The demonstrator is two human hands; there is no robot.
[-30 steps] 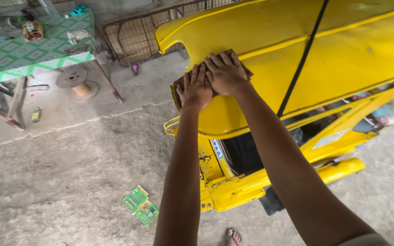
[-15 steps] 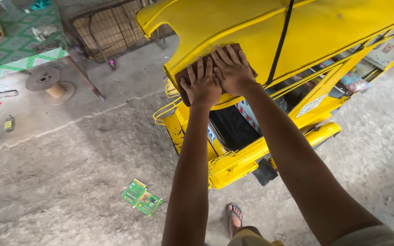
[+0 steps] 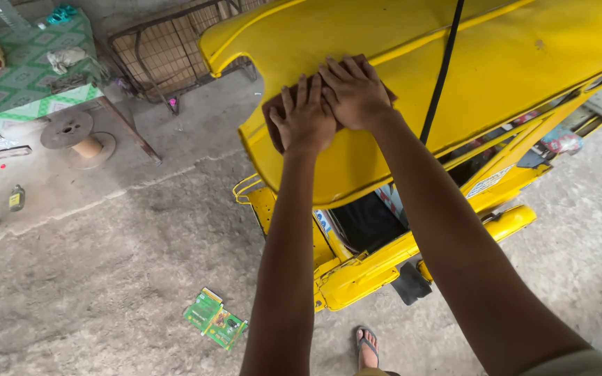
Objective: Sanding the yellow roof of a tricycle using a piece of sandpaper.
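Two bare hands pressed flat on a brown cloth [image 3: 329, 97] atop a yellow vehicle roof [image 3: 510, 63].

Largest first: concrete floor [image 3: 106, 278], grey and rough, filling the lower left. Next, yellow three-wheeled vehicle body [image 3: 364, 271] under the roof, with dark cabin opening, yellow tube frame and a black mud flap [image 3: 410, 284] low at the rear. Roof glossy, curved, crossed by a black strap or cable [image 3: 444, 69] running top to bottom just right of the hands.

Table with green patterned cover [image 3: 15, 83] at upper left, small items on it too unclear to identify. Wire cage or rack [image 3: 168, 49] standing behind the vehicle nose. Wooden cable spool [image 3: 78, 139] lying on the floor beside a table leg.

Left hand [image 3: 306, 118]: open, fingers spread, palm down on the cloth near the roof's front edge. Right hand [image 3: 353, 90]: open, palm down, overlapping the left hand's fingers slightly, also on the cloth. No clenching visible; cloth held only by downward pressure, mostly covered by both hands.

Green printed packets [image 3: 214, 319] flat on the floor below the vehicle nose. Sandalled foot [image 3: 366, 346] at the bottom edge. Small yellow-labelled bottle [image 3: 16, 198] on the floor at far left.
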